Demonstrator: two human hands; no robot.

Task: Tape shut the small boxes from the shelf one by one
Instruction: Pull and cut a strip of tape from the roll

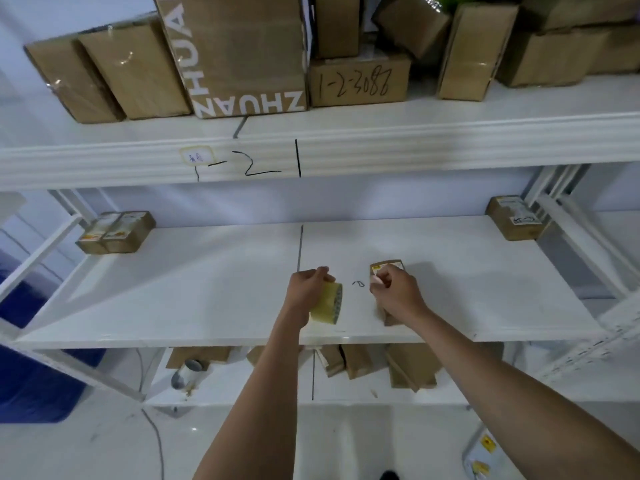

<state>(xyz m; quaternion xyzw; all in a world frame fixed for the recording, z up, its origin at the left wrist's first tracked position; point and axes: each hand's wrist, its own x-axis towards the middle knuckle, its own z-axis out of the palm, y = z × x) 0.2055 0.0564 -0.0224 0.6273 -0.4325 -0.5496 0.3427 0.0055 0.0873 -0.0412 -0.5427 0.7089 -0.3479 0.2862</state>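
small box (386,268) sits on the middle shelf (173,289), under the right hand (393,292), fingers curled pinching at its labelled top. left hand (306,287) grips the tape roll (329,303) just left of it. box prob light, stiff cardboard, may slide, so hold by the sides. long axis runs away from the person, approx.

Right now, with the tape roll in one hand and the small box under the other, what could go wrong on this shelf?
1. The small box sits under the right hand near the front edge of the shelf; a strong pull on the tape might drag it off.
2. The left hand holds the tape roll apart from the box, so the loose tape may twist or stick to itself.
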